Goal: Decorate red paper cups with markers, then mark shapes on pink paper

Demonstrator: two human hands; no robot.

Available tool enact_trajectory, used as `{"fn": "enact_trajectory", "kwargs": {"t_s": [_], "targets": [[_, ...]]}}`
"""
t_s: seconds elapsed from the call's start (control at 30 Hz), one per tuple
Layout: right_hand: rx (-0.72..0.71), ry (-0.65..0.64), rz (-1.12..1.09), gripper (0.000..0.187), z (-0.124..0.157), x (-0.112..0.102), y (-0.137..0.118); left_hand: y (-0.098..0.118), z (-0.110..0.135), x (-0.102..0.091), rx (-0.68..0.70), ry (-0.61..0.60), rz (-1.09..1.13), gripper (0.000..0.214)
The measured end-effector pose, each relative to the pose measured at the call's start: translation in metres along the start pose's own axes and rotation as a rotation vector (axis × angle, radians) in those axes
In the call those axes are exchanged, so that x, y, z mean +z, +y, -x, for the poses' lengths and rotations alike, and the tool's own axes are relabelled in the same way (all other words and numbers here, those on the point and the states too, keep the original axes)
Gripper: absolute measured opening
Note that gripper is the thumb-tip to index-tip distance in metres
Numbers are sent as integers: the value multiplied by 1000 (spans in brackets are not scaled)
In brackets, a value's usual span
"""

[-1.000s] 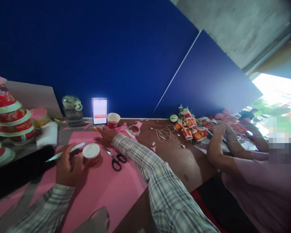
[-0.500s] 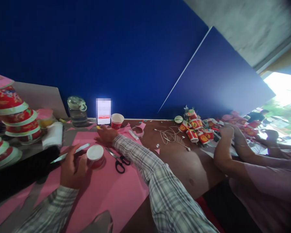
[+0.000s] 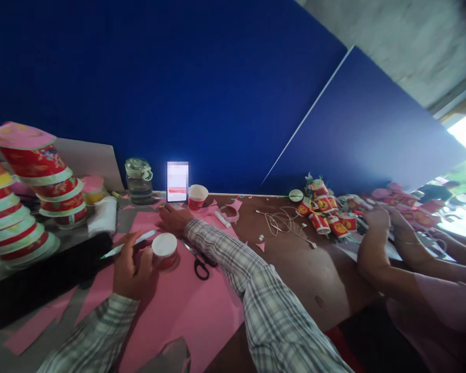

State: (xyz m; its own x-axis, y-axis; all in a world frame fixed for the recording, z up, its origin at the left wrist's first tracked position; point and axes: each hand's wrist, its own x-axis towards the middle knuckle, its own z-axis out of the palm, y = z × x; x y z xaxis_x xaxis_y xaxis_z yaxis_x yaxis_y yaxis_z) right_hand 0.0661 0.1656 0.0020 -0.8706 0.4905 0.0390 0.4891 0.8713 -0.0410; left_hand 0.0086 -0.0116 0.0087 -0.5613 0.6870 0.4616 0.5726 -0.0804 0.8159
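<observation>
My left hand [image 3: 130,272] holds a slim white marker [image 3: 143,236] with a green tip, lying across between its fingers. Close by its thumb a small red paper cup [image 3: 166,263] with a white round top stands on a pink paper sheet [image 3: 194,311]; whether they touch is unclear. My right hand [image 3: 174,220] reaches to the far edge of the sheet, fingers bent but apart, below the lit phone [image 3: 177,181]. Nothing shows in it, though its palm side is hidden. Black-handled scissors [image 3: 201,269] lie under the right forearm.
Stacked red cups [image 3: 58,181] rise on the left beside a black flat object [image 3: 50,280]. A water jar [image 3: 139,181] and another paper cup [image 3: 198,197] stand along the blue wall. White cables [image 3: 281,220] and a pile of red cups [image 3: 326,212] lie rightward, near another person's arms [image 3: 376,248].
The whole view has shifted, so things appear farther right. My right hand's fingers look a little more bent. The marker and small cup keep their places by my left hand.
</observation>
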Motion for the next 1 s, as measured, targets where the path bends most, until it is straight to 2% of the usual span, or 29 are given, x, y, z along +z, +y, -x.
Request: {"fn": "enact_trajectory", "kwargs": {"t_s": [0.3, 0.63, 0.73, 0.83, 1.0], "targets": [[16, 42, -42, 52, -15, 6, -5, 7, -1, -2, 7, 19, -10, 46], [85, 59, -152, 48, -22, 5, -12, 1, -1, 0, -24, 22, 22, 48], [106, 65, -235, 45, -19, -7, -12, 1, -1, -1, -31, 40, 36, 48], [116, 71, -332, 43, -15, -30, -8, -1, -2, 0, -55, 45, 89, 50], [-38, -69, -488, 30, -7, -71, -7, -6, -3, 0, -126, 63, 224, 53]]}}
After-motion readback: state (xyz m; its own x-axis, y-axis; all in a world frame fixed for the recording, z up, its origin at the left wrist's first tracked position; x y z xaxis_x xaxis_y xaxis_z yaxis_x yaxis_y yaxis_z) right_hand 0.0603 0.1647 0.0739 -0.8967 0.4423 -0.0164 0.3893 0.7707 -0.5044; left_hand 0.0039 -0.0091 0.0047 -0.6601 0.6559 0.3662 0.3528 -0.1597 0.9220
